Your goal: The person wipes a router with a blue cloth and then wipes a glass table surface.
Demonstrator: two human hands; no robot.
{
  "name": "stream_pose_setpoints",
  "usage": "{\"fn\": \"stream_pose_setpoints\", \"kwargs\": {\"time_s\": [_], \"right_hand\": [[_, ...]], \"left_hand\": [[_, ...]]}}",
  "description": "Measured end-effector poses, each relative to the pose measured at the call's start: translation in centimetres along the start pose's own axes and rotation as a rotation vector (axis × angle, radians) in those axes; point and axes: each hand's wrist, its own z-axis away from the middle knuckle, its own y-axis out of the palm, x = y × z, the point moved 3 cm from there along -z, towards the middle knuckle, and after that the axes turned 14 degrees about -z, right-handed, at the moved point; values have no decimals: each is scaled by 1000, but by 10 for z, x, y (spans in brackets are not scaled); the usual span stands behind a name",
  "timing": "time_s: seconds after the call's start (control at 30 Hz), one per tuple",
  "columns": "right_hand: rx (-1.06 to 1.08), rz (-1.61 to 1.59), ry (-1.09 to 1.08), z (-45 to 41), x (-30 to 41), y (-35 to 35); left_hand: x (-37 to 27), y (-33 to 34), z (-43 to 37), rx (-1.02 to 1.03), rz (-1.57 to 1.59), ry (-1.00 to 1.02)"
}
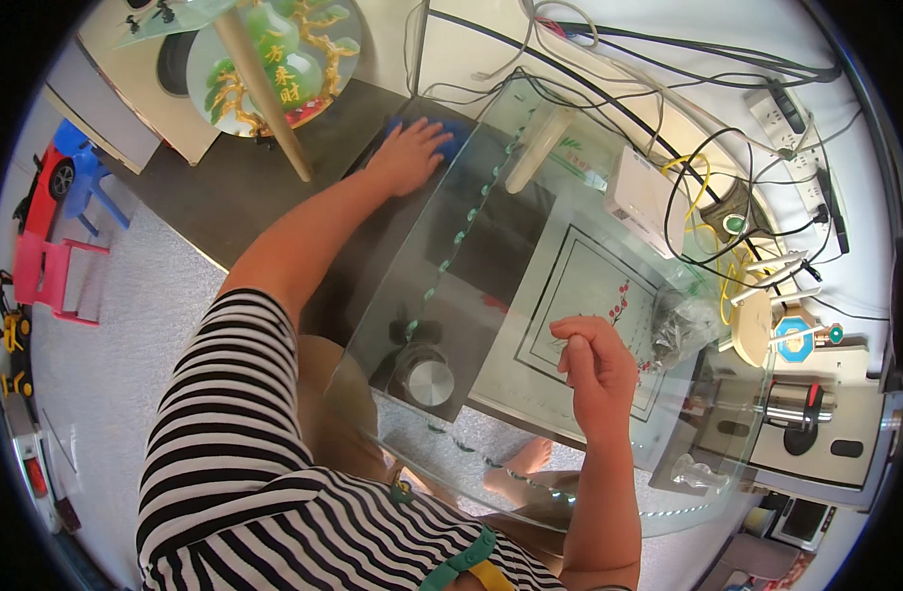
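Observation:
My left hand (411,155) is stretched forward, laid flat with its fingers apart on a blue cloth (451,137). Most of the cloth is hidden under the palm and behind the edge of the glass tabletop. Beneath it is a dark lower surface (274,199). My right hand (599,362) hangs above the glass tabletop (437,221), its fingers curled in and nothing visible in them. Below that hand, a pale panel (547,295) with a dark line border and red blossoms shows through the glass.
A round decorative panel (274,66) and a slanted post (267,96) stand ahead on the left. On the right are a white box (647,199), a router (752,325), a crumpled plastic bag (680,325), loose cables and a power strip (791,148). A steel kettle (791,404) stands beyond.

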Motion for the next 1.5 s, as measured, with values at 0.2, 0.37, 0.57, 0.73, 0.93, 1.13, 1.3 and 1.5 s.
{"fn": "stream_pose_setpoints", "kwargs": {"time_s": [0.2,0.37,0.57,0.73,0.93,1.13,1.3,1.5], "right_hand": [[-7,-33,11,-1,0,-1],[7,-34,-13,1,-1,0],[61,49,-88,-1,-1,0],[27,-33,-73,-2,-5,-2],[31,19,-74,-2,-3,2],[-14,5,-39,-4,-4,3],[-3,-9,-49,-4,-4,4],[-28,-34,-11,-2,-1,2]], "left_hand": [[14,8,-40,-31,-44,-141],[11,5,-2,-15,-80,-154],[14,-24,116,-31,8,-64],[10,-57,228,42,89,-41],[14,-68,287,107,74,-4],[12,-60,223,137,79,-33],[25,-30,133,49,52,-66],[32,3,23,47,-25,-163]]}}
